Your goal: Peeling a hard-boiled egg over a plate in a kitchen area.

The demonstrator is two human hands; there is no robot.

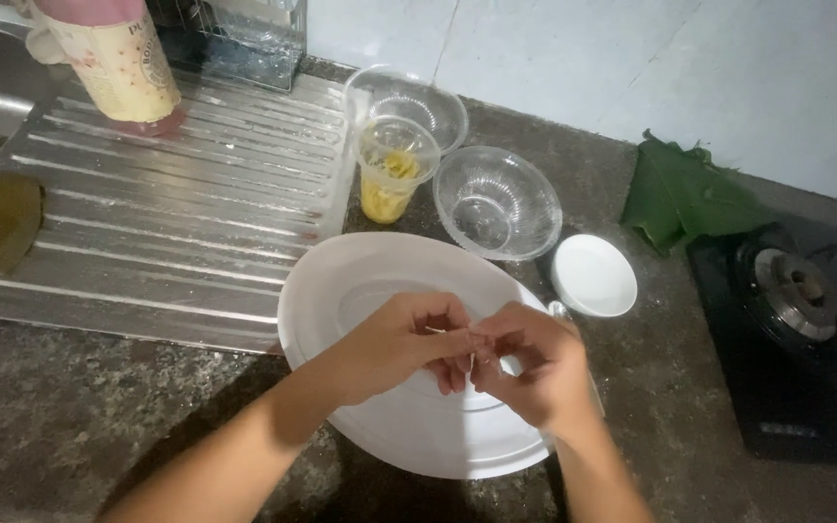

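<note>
My left hand (401, 341) and my right hand (532, 364) meet over a large white plate (360, 281) on the dark stone counter. Together the fingertips pinch a small thin pale piece (449, 334); it is too small to say what it is. A strip of it hangs down between the hands. Behind the plate stands a clear plastic cup (392, 167) with yellow shreds inside.
Two clear glass bowls (497, 201) (409, 95) and a small white saucer (593, 275) sit behind the plate. A steel drainboard (167, 213) with a bottle (116, 60) lies left. Folded green leaves (684, 194) and a black gas stove (796, 329) are to the right.
</note>
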